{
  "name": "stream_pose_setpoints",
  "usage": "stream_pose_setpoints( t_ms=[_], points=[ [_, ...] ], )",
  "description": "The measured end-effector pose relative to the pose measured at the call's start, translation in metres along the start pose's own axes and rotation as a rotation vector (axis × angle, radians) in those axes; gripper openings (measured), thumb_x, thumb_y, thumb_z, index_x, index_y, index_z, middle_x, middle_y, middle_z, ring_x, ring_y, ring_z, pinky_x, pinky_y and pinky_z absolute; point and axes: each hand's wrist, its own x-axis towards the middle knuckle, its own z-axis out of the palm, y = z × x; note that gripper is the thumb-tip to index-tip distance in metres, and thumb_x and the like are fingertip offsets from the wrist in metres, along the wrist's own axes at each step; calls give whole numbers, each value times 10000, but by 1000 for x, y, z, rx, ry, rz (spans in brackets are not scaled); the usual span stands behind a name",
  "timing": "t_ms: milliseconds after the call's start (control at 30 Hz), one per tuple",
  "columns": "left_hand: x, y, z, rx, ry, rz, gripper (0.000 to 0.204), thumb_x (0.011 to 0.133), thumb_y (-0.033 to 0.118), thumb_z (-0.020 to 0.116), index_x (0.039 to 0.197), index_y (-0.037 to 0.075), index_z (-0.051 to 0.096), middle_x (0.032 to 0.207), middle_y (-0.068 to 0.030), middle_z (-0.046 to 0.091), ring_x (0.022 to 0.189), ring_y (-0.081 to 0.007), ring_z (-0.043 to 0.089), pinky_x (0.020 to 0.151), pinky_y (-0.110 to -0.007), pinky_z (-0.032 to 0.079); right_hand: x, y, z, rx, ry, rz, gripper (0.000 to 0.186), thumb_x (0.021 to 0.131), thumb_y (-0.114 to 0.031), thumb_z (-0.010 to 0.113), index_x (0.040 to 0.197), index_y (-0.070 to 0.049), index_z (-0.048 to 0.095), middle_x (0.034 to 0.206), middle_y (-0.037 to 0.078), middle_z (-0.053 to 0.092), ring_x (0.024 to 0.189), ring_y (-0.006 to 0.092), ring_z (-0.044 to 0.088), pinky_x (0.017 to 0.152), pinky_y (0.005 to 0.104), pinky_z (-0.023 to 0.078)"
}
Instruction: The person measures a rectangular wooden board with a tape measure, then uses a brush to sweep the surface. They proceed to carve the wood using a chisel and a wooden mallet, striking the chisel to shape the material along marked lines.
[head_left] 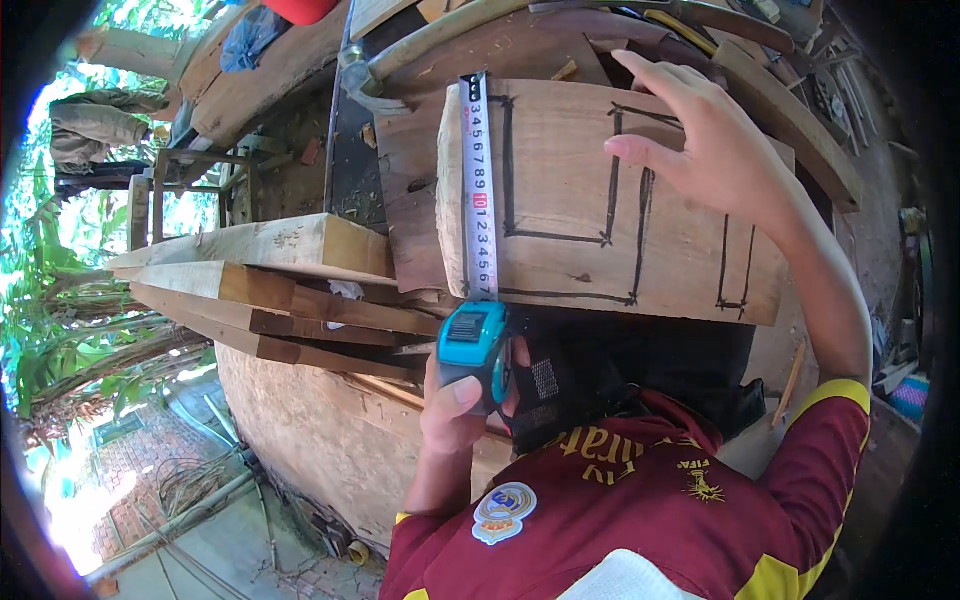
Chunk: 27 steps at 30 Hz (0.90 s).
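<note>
My left hand [452, 412] is wrapped round a teal and black tape measure [474, 336], thumb on its case. From the case the white blade [482, 205] runs away from me, lying along the rough left end of a wooden board [570, 265]. The blade's tip reaches the board's far edge. Black lines drawn on the board form rectangular outlines. Over the board's right part is my right hand [735, 150], fingers and thumb spread and nothing in it. Whether its fingertips touch the wood cannot be told.
Thick planks [285, 245] are stacked left of the board. A claw hammer [360, 78] lies beyond it, its handle [450, 38] pointing right. Further wood pieces [795, 135] lie at the far right. At the far left are a wooden frame [205, 158] and a blue plastic bag [252, 42].
</note>
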Motion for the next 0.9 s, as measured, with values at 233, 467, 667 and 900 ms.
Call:
stream_pose_setpoints(
  t_ms=[233,467,667,900],
  points=[
    [-1,3,2,-128,2,-13,866,755,631,577,1330,-7,466,877,-231,607,445,-207,541,376,-285,461,-35,1,-21,-132,115,-120,654,833,-308,735,1364,-11,495,1293,210,565,1211,377,531,1039,436,413],
    [6,5,12,-122,4,36,833,811,652,504,1309,-15,458,862,-226,584,419,-201,497,364,-285,425,-146,26,-22,133,646,310,504,933,-217,642,1352,26,502,1387,167,527,1253,289,526,1038,424,414],
    [6,13,23,-203,28,30,671,843,484,547,1273,-25,463,824,-216,607,493,-217,578,410,-287,461,-195,10,28,1494,787,787,407,1014,-181,491,1349,49,480,1315,147,573,1189,234,565,996,370,449],
    [-21,51,29,340,186,106,622,862,309,591,1338,-19,360,808,-152,621,511,-210,593,441,-293,489,-185,7,26,1549,680,750,385,1014,-177,482,1317,60,497,1220,127,609,1103,212,606,945,338,468]
  ],
)
